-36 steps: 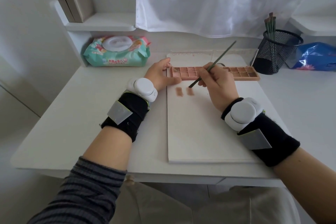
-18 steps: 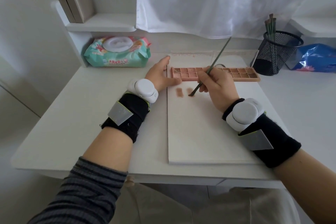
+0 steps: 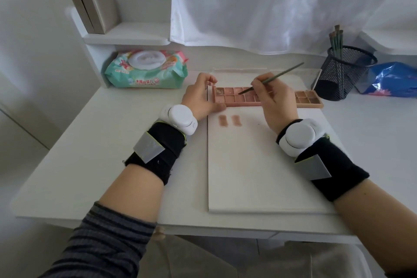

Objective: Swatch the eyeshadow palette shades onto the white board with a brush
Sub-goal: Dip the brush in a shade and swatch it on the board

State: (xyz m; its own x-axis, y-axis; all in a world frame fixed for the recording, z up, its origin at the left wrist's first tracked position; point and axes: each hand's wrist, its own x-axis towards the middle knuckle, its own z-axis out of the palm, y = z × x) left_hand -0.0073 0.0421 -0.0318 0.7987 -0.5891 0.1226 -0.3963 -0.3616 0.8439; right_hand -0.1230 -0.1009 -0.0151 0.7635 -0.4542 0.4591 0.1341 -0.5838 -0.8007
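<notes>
A long pink eyeshadow palette (image 3: 232, 99) lies across the far end of the white board (image 3: 252, 169), its clear lid open behind it. My left hand (image 3: 199, 97) grips the palette's left end, thumb along its front edge. My right hand (image 3: 274, 97) pinches a thin green brush (image 3: 270, 79), whose dark tip sits over a pan in the palette's upper row. Two brownish-pink swatches (image 3: 229, 120) sit side by side on the board just below the palette's left part. My right hand hides the palette's middle.
A black mesh cup (image 3: 345, 74) with several brushes stands at the back right, beside a blue bag (image 3: 392, 80). A pack of wet wipes (image 3: 146, 70) lies at the back left under a shelf holding a beige box (image 3: 92, 2). The white desk (image 3: 101, 142) surrounds the board.
My right hand lifted the brush off the second swatch and carried its tip up onto the palette. The left hand's fingers curled over the palette's left end.
</notes>
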